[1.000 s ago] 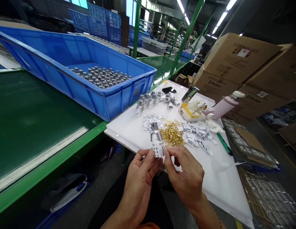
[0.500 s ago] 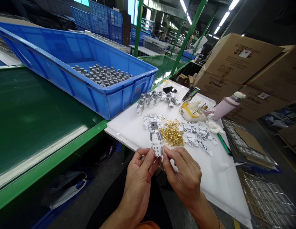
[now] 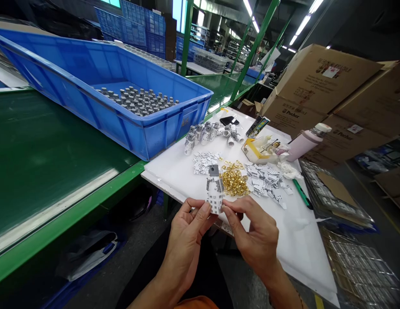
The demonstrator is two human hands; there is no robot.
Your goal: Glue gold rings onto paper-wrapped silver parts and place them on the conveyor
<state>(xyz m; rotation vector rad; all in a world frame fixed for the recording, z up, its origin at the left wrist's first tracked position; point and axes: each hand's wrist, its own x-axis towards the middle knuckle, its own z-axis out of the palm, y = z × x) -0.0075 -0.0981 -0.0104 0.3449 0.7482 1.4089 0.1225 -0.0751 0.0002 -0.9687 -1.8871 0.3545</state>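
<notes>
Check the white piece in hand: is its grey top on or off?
On: the grey top caps the far end of the white piece; the left hand and right hand hold its near end.

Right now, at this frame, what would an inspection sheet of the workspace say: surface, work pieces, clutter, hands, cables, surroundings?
Surface: white flat tabletop, bare at near right.
Work pieces: white-and-grey perforated cylindrical piece in hand; heap of small gold-coloured parts between two piles of flat white pieces.
Clutter: pink bottle with white cap, black phone-like slab, slim green tool.
Hands: left hand and right hand, each with a fingertip grip low on the piece.
Cables: nothing seen.
Surroundings: blue plastic bin on green conveyor; brown cardboard boxes.
</notes>
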